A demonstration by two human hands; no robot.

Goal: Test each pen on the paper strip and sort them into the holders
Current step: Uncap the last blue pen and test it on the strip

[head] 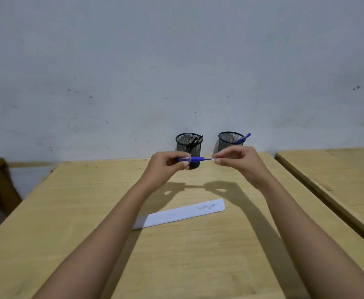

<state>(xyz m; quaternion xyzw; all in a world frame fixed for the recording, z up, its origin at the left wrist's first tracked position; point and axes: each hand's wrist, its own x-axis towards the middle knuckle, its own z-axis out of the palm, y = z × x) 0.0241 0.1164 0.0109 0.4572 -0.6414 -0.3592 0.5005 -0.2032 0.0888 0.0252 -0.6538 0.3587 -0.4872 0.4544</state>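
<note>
While my left hand (168, 167) grips the blue pen's (195, 159) capped end, my right hand (236, 158) pinches its tip above the paper strip (178, 213).

A pale wooden worktop (176, 255) is carrying three items. A strip (178, 213) of white paper is lying flat near the middle, slanting, and is showing ink scribbles at its right end. The left holder (188, 143) and right holder (229, 141) are standing upright at the far edge, apart.
</note>
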